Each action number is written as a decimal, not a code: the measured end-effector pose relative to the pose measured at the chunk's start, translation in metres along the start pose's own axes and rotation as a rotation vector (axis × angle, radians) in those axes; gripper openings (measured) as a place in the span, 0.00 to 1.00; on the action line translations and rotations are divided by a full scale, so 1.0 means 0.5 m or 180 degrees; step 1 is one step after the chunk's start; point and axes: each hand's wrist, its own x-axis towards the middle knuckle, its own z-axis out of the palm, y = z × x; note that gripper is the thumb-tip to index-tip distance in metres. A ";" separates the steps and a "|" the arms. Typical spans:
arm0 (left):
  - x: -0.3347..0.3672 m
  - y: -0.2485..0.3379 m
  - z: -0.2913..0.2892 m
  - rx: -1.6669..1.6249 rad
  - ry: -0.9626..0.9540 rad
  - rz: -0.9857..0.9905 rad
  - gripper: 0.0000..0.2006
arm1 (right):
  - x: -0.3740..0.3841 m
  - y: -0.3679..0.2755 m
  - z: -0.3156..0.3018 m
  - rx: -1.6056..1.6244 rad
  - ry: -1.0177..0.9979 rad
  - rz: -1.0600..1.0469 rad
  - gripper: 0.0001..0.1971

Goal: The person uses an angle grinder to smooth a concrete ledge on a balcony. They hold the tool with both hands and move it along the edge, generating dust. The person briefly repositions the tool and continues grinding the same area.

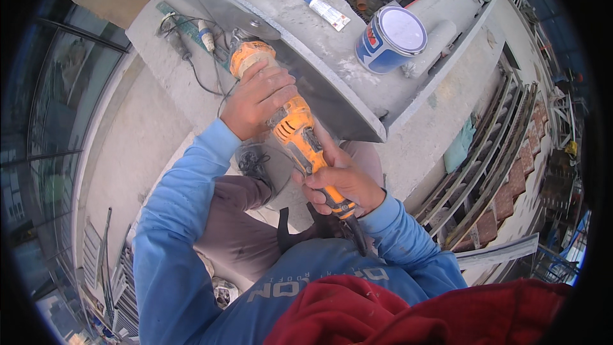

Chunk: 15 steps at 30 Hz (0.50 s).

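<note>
Right hand: its fingers [345, 182] are wrapped around the rear barrel of the grinder, near the cord end.
Angle grinder: the orange power tool [295, 121] is held in both hands, slanting away from the body, its head up by the stone panel; contact there is hard to tell.
Left hand: its fingers [258, 99] curl over the grinder's front housing, just behind the head.
Good handling: I'd keep both grips firm, wrists steady and fingertips behind the grinder's head, with light, even pressure and the cord trailing clear.
Stone panel: thin, with a dark, smooth face [325, 99] and a pale edge, beside the grinder's head and running off to its right.
Cable connector: white and blue [205, 35], left of the grinder's head, near a green strip [186, 27] on the dusty ledge.
Lidded tub: white and blue [389, 38], beyond the panel, right of the grinder.
Squeeze tube: blue-capped [327, 13], between tub and grinder head, farther off.
Room: glazed wall [70, 76] well left of the grinder; stacked rails [491, 153] well right.
</note>
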 end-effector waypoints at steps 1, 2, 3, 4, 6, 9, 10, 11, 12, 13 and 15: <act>0.003 -0.012 0.000 -0.0014 0.0015 -0.0015 0.33 | 0.010 -0.006 -0.002 0.0043 0.0009 0.0010 0.58; 0.006 -0.023 0.001 -0.0030 0.0032 -0.0030 0.33 | 0.020 -0.013 -0.004 0.0086 0.0019 0.0019 0.58; 0.007 -0.034 0.003 -0.0030 0.0076 -0.0033 0.33 | 0.030 -0.018 -0.006 0.0128 0.0032 0.0026 0.58; 0.007 -0.044 0.008 -0.0016 0.0131 -0.0044 0.33 | 0.041 -0.024 -0.011 0.0106 0.0000 0.0014 0.58; 0.005 -0.060 0.012 0.0030 0.0190 -0.0069 0.33 | 0.063 -0.028 -0.022 0.0057 -0.0063 -0.0011 0.58; 0.000 -0.064 0.021 0.0052 0.0227 -0.0120 0.32 | 0.074 -0.032 -0.031 0.0041 -0.0168 -0.0079 0.58; 0.001 -0.060 0.019 0.0035 0.0235 -0.0131 0.31 | 0.070 -0.032 -0.030 0.0027 -0.0092 -0.0038 0.58; 0.002 -0.055 0.018 0.0022 0.0242 -0.0143 0.31 | 0.062 -0.030 -0.026 0.0014 -0.0019 0.0003 0.58; 0.004 -0.047 0.018 0.0046 0.0230 -0.0128 0.30 | 0.052 -0.029 -0.022 0.0000 0.0051 0.0047 0.58; 0.007 -0.034 0.016 0.0057 0.0210 -0.0101 0.30 | 0.041 -0.025 -0.021 0.0028 0.0054 0.0062 0.59; 0.014 -0.007 0.011 0.0053 0.0158 -0.0065 0.29 | 0.015 -0.015 -0.020 0.0085 0.0055 0.0093 0.59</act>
